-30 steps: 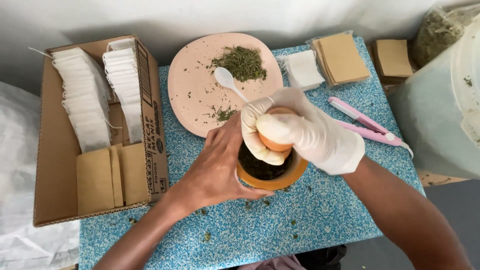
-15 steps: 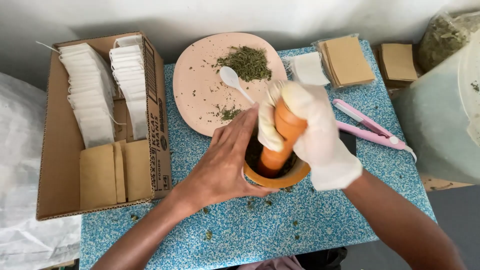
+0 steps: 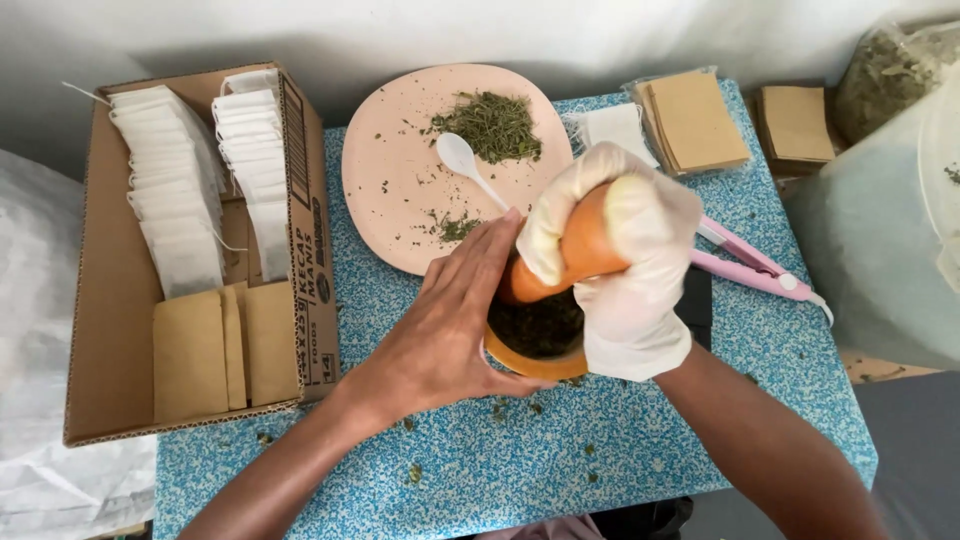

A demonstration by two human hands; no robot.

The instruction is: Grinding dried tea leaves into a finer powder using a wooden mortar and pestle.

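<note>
My right hand (image 3: 625,270), in a white glove, grips an orange pestle (image 3: 568,256) tilted into an orange mortar (image 3: 530,360) that holds dark crushed herbs. My bare left hand (image 3: 445,325) wraps the mortar's left side and steadies it on the blue speckled table (image 3: 560,460). Just behind them sits a pink plate (image 3: 400,180) with a pile of dried green herbs (image 3: 492,124) and a white spoon (image 3: 468,166) resting on it.
A cardboard box (image 3: 110,400) at left holds rows of white filter bags (image 3: 170,200) and brown sachets (image 3: 210,350). Brown sachets (image 3: 695,120) lie at the back right, a pink tool (image 3: 755,268) beside the mortar, and a large white container (image 3: 890,250) at right.
My right hand has tilted the pestle over to the left inside the mortar. The left hand stays on the mortar's side.
</note>
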